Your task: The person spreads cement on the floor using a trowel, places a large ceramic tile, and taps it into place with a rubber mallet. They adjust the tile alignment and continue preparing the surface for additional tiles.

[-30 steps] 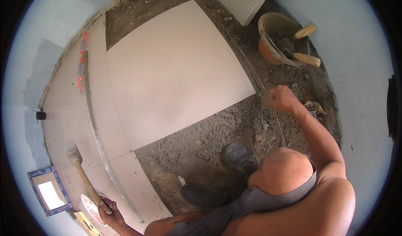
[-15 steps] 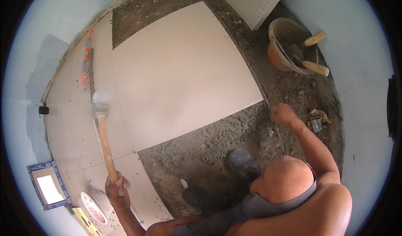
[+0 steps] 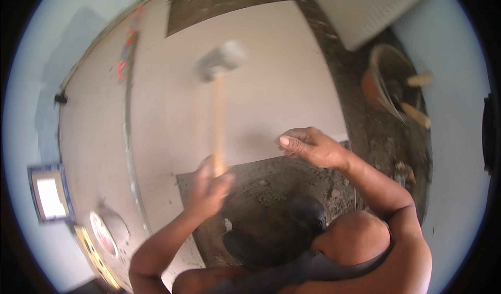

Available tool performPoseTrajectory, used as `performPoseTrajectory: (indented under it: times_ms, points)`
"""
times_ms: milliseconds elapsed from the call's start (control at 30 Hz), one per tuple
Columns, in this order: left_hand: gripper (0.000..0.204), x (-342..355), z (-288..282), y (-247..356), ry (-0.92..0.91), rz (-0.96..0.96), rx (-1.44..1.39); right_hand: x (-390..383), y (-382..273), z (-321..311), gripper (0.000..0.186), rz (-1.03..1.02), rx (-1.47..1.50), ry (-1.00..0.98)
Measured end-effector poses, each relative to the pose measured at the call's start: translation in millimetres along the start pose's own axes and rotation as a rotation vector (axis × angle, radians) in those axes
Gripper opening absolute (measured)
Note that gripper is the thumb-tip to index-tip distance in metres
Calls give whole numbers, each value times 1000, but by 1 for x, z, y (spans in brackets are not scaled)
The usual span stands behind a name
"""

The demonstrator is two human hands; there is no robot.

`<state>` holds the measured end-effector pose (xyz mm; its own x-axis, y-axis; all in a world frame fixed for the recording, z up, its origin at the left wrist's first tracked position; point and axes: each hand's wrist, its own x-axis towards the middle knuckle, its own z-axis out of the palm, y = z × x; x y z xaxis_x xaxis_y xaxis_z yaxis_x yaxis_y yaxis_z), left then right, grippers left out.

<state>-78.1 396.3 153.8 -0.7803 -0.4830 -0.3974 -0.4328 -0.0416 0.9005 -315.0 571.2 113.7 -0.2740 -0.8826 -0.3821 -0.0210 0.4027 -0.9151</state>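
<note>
My left hand (image 3: 207, 188) grips the wooden handle of a mallet (image 3: 219, 108). Its dark and white head, blurred by motion, is raised over a large cream floor tile (image 3: 282, 95). Over the tile's near edge is my right hand (image 3: 311, 147), closed with its fingers curled in and the thumb along them; nothing shows in it. Grey mortar (image 3: 261, 189) lies along that same edge, around my dark boots (image 3: 305, 213).
Laid tiles (image 3: 94, 132) cover the left side, with a white bucket (image 3: 108, 234) and yellow spirit level (image 3: 96, 257) on them. A mortar tub (image 3: 373, 90) with wooden-handled tools stands by the right wall. Near it, stacked tiles (image 3: 360, 12) lean at the back.
The mallet has swung right, from the laid tiles to over the large tile. My right hand has moved left from beside the tile's corner to its near edge. The view has shifted.
</note>
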Motion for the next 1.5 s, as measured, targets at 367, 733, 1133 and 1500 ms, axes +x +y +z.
performPoseTrajectory:
  times_ms: [367,733,1133,1500]
  points:
    - [106,165,-12,-52,-163,38,1121,128,-30,-1,30,-64,40,419]
    - [143,199,-41,-34,-36,-347,1154,291,-93,8,34,-457,-592,557]
    - [141,201,-44,-35,-80,-337,1107,302,-89,4,43,-211,-736,468]
    - [142,205,-43,-29,-86,-358,1103,271,-114,8,42,-261,-660,539]
